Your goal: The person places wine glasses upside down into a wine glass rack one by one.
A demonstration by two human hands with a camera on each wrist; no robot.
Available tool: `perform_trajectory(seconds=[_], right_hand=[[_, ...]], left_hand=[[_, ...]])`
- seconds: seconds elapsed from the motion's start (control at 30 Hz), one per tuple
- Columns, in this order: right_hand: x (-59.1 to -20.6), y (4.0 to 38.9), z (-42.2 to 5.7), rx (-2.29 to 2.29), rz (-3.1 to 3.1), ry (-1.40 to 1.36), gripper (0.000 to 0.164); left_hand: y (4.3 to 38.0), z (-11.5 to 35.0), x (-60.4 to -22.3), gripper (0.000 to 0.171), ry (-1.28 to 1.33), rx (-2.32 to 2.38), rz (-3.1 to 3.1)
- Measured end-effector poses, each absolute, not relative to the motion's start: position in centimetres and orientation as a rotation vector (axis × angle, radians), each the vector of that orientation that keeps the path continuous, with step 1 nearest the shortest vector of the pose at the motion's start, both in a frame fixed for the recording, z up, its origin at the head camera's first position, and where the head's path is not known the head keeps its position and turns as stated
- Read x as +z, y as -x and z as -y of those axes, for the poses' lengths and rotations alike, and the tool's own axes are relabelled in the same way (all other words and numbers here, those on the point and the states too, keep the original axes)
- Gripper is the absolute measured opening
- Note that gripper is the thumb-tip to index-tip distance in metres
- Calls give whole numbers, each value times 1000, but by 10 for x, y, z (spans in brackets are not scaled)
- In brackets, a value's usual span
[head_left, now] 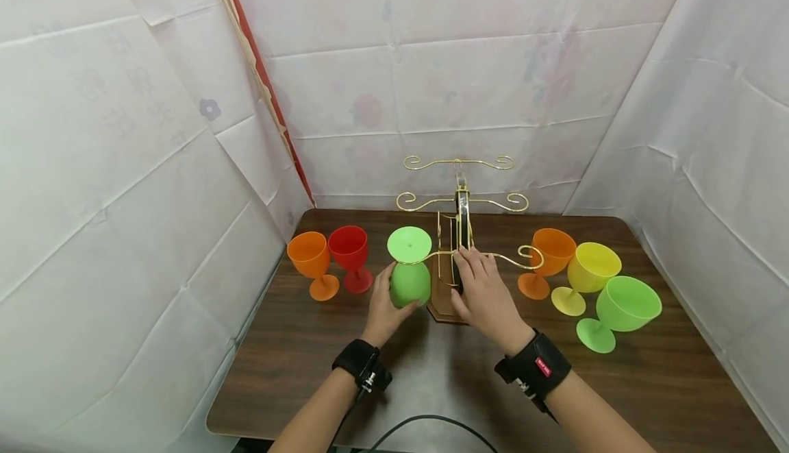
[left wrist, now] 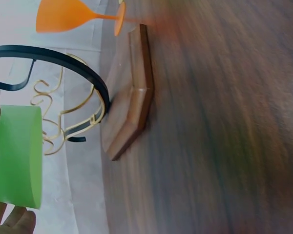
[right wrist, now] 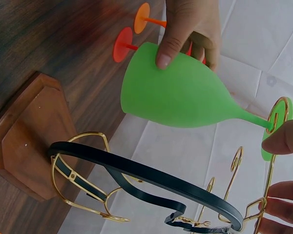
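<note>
An upside-down green goblet (head_left: pixel 409 285) is in my left hand (head_left: pixel 385 312), thumb and fingers around its bowl. Its stem passes through the curled end of a gold arm, with the round foot (right wrist: pixel 283 114) above the curl in the right wrist view. The goblet rack (right wrist: pixel 151 170) has a black curved frame, gold scroll arms and a brown wooden base (left wrist: pixel 132 97). My right hand (head_left: pixel 487 295) grips the rack at its nearest gold arm, thumb on one side and fingers on the other.
Left of the rack stand an orange goblet (head_left: pixel 308 254) and a red goblet (head_left: pixel 348 247). At the right are another orange goblet (head_left: pixel 553 251), a yellow goblet (head_left: pixel 593 268) and another green goblet (head_left: pixel 627 305), all upright. A black cable (head_left: pixel 425 417) crosses the table's front edge.
</note>
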State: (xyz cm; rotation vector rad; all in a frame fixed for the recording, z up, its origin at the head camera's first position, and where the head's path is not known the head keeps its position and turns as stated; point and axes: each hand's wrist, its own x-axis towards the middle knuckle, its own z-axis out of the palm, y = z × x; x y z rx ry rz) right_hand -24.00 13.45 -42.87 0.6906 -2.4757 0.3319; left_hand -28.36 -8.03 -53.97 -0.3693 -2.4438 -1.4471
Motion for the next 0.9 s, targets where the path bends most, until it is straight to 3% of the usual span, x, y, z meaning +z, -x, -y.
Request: perform_trajectory(seconds=[0.3, 0.53, 0.9], right_hand=[[-432, 242, -134, 349, 2473, -697, 61], [-431, 241, -135, 378, 2426, -685, 60], [-433, 243, -133, 378, 2415, -683, 59]], left_hand=[[274, 108, -545, 93, 331, -1408, 2408], [275, 140, -540, 82, 263, -1329, 2278], [286, 194, -531, 78, -43, -1241, 1964]])
